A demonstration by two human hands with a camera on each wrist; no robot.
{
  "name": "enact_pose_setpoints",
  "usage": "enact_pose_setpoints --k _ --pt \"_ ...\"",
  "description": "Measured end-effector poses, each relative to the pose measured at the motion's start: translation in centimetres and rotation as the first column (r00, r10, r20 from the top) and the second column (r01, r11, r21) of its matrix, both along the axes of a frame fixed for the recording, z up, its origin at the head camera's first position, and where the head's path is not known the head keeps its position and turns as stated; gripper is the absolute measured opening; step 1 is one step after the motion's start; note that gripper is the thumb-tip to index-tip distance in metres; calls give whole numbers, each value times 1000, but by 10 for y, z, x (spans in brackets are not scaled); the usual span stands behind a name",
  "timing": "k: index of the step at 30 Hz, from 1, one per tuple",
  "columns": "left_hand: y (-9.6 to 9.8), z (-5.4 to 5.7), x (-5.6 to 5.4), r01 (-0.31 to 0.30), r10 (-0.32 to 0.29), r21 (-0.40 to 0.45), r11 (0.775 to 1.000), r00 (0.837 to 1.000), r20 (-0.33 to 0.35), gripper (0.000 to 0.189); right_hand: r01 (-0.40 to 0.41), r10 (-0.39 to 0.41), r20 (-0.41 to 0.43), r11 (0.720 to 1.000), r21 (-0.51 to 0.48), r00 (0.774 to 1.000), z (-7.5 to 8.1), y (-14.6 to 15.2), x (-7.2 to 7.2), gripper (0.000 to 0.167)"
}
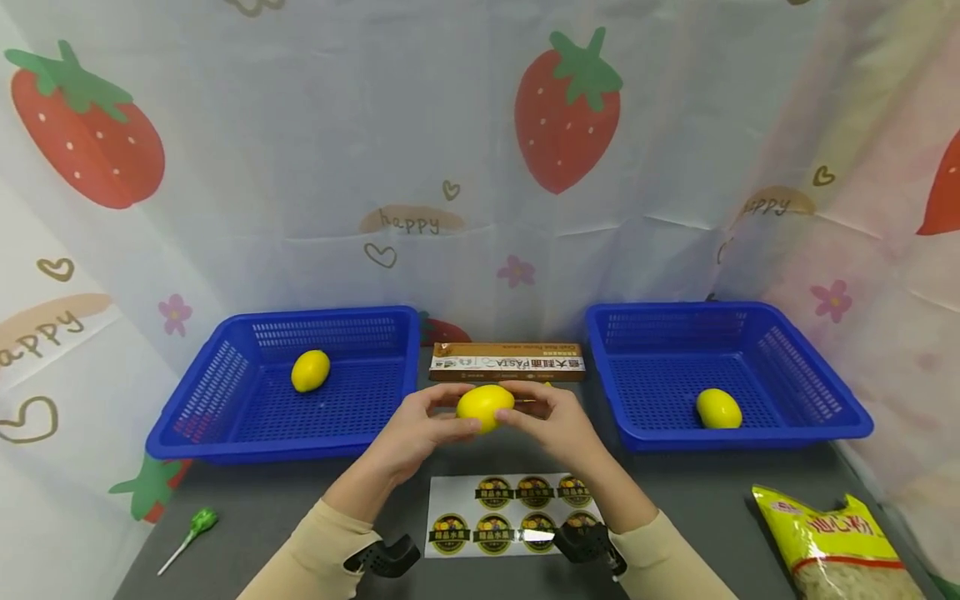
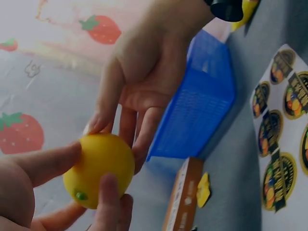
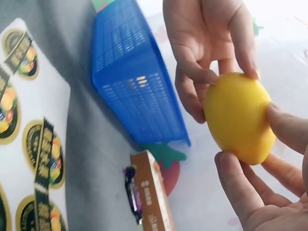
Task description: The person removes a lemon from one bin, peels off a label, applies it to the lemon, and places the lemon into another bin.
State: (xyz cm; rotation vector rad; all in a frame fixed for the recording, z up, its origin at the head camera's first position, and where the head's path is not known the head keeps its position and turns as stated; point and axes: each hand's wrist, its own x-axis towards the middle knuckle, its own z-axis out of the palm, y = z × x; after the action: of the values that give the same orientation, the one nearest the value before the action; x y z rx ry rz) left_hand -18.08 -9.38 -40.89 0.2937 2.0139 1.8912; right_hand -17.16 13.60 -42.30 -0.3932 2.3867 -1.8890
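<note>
A yellow lemon (image 1: 483, 404) is held in the air between both hands, above the grey table. The left hand (image 1: 414, 429) pinches its left end between thumb and fingers; the right hand (image 1: 553, 421) grips the right end the same way. In the left wrist view, a green tip shows on the lemon (image 2: 91, 156). Its side in the right wrist view is plain yellow, with no sticker on the lemon (image 3: 238, 113). Below the hands lies a white sheet of round black-and-gold stickers (image 1: 513, 515), its upper left spot bare.
A blue basket (image 1: 281, 450) on the left holds one lemon (image 1: 311, 370); another blue basket (image 1: 750, 437) on the right also holds a lemon (image 1: 718, 409). Between them lies a pasta box (image 1: 507, 362), with a purple wrapped candy (image 3: 133, 192) beside it. A green lollipop (image 1: 201, 522) and yellow bag (image 1: 840, 537) lie nearer.
</note>
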Motion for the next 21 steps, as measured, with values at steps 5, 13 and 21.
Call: enact_pose_setpoints --k 5,13,21 --pt "13 -11 -2 -99 98 -21 995 994 -43 49 74 -74 17 997 26 997 -10 7 -2 42" --pt "31 -38 -14 -154 150 -97 983 988 -48 44 122 -125 74 991 52 989 -35 19 -11 43" --pt "36 -67 -27 -142 145 -171 975 989 3 44 151 -163 154 985 87 974 -61 22 -23 42"
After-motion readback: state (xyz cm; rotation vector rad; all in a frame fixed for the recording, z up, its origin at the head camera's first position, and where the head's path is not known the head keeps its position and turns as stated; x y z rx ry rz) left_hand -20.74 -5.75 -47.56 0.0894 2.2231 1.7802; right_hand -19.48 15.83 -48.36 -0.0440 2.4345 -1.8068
